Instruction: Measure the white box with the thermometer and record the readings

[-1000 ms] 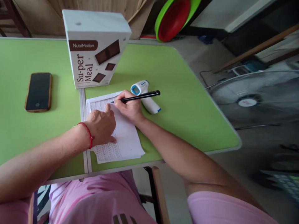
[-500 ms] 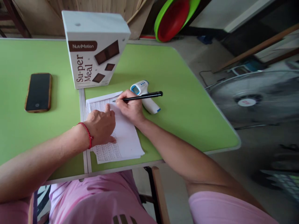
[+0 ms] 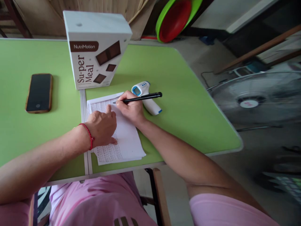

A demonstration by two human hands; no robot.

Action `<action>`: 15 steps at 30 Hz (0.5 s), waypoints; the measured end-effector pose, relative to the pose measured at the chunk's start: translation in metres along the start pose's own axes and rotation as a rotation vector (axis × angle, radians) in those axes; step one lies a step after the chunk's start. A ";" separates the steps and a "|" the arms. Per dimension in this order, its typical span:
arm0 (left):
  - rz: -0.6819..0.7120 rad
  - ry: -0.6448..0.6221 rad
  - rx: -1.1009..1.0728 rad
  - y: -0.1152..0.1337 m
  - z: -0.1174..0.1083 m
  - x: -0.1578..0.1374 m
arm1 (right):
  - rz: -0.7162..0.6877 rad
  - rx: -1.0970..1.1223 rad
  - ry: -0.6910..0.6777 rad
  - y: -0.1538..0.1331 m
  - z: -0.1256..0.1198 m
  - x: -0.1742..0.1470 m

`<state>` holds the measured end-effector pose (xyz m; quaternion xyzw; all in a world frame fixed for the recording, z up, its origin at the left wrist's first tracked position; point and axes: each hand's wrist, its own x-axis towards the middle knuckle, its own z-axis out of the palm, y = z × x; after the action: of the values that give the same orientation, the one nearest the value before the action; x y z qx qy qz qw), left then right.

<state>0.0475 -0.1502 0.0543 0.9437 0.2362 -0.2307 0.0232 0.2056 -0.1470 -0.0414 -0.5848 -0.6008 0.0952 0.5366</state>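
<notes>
R hand (image 3: 131,110) grips the pen (image 3: 141,98), tip on the paper (image 3: 128,141); L hand (image 3: 102,127) lies flat, pinning it (nothing held). Thermometer (image 3: 150,105) just past R hand could get knocked if the pen end swings.

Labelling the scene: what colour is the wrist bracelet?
Red, a thin cord bracelet on the left hand's wrist; the head view shows it clearly.

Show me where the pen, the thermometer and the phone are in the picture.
pen (image 3: 143,97): head view, middle of its black barrel.
thermometer (image 3: 152,107): head view, white handle beside the right hand.
phone (image 3: 39,92): head view, centre of its dark screen.
</notes>
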 end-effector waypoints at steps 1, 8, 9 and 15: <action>0.001 -0.001 0.001 0.000 0.000 0.000 | 0.000 -0.004 0.001 0.000 0.000 0.000; 0.005 0.003 0.005 0.000 -0.001 0.000 | -0.011 0.036 0.041 0.001 -0.003 0.001; 0.005 0.003 0.005 0.000 -0.001 0.000 | -0.004 0.031 0.047 0.002 -0.004 0.001; 0.004 -0.013 0.016 0.000 -0.002 0.000 | 0.002 0.009 0.035 0.005 -0.006 0.002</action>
<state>0.0484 -0.1497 0.0564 0.9427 0.2322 -0.2388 0.0176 0.2141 -0.1473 -0.0417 -0.5845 -0.5904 0.0882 0.5495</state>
